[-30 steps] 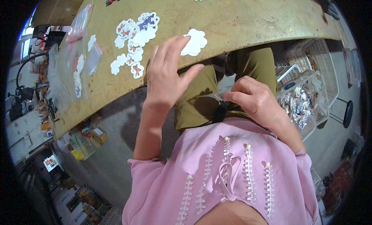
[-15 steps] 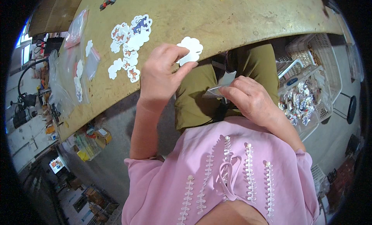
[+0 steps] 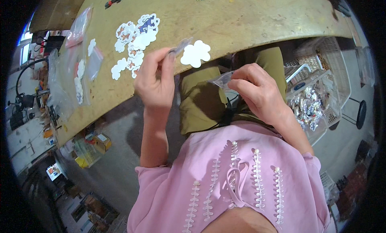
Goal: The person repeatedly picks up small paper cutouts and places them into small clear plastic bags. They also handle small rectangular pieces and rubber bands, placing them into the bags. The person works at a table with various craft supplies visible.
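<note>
My left hand (image 3: 155,74) is over the near table edge, thumb and fingers pinching a thin, greyish, translucent piece of plastic (image 3: 181,47); its exact kind is unclear. Just right of its fingertips a white cloud-shaped card (image 3: 196,54) lies blank side up at the edge of the table. Above my lap, my right hand (image 3: 257,86) has its fingers closed on a small clear plastic bag (image 3: 220,79). Left of the white card, several overlapping cloud-shaped cutouts (image 3: 134,40) lie on the table, some printed with brown or dark blue figures.
The yellowish table (image 3: 249,20) curves across the top. Clear plastic bags (image 3: 74,76) lie along its left side. Beside my right leg stands a white basket (image 3: 341,72), with a clear bag of small printed pieces (image 3: 309,106). A red and black tool (image 3: 115,0) lies farther back.
My left hand has drawn back left from the white card and now pinches the translucent piece. My right hand has shifted slightly up, still with the small bag.
</note>
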### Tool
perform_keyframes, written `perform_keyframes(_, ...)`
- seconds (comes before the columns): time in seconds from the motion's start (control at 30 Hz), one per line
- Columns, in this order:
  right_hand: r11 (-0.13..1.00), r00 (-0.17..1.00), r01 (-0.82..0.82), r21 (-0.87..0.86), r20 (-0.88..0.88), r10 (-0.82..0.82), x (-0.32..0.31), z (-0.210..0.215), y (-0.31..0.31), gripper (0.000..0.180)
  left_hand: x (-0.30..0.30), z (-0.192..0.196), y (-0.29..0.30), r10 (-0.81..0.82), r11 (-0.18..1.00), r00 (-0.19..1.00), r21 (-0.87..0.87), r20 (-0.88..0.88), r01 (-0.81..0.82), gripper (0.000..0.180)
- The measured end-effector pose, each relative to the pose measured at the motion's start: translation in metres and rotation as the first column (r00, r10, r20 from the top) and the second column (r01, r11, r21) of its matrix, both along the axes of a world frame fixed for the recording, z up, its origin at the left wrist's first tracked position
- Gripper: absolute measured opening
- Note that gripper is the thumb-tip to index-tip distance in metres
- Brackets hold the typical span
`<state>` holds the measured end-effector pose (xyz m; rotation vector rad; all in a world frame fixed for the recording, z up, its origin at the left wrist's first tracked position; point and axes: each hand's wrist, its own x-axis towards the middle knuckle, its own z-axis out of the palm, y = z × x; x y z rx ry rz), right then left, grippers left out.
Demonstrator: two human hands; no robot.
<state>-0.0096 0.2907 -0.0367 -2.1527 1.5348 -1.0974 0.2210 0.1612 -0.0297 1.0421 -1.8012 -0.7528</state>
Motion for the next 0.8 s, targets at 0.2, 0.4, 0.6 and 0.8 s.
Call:
perform_keyframes(0.2, 0.999, 0.999, -0.042, -0.009, 0.025, 0.043, 0.01, 0.013, -0.007, 0.029, -0.003, 0.03, 0.048, -0.24, 0.967, 0.963, 0.122, 0.121, 0.225, 0.013)
perform_keyframes(0.4, 0.981, 0.984, -0.173, 0.086, 0.053, 0.168, 0.022, 0.017, -0.004, 0.027, 0.012, 0.043, 0.046, -0.414, 0.904, 0.823, 0.07, 0.389, 0.422, 0.017)
perform_keyframes(0.6, 0.956, 0.976, -0.216, 0.201, 0.081, 0.203, 0.03, 0.013, 0.006, 0.025, 0.016, 0.038, 0.041, -0.538, 0.843, 0.786, 0.197, 0.305, 0.501, 0.01)
perform_keyframes(0.8, 0.92, 0.951, -0.307, 0.245, 0.11, 0.289, 0.036, 0.011, 0.008, 0.031, 0.025, 0.035, 0.041, -0.655, 0.755, 0.657, 0.351, 0.373, 0.554, 0.011)
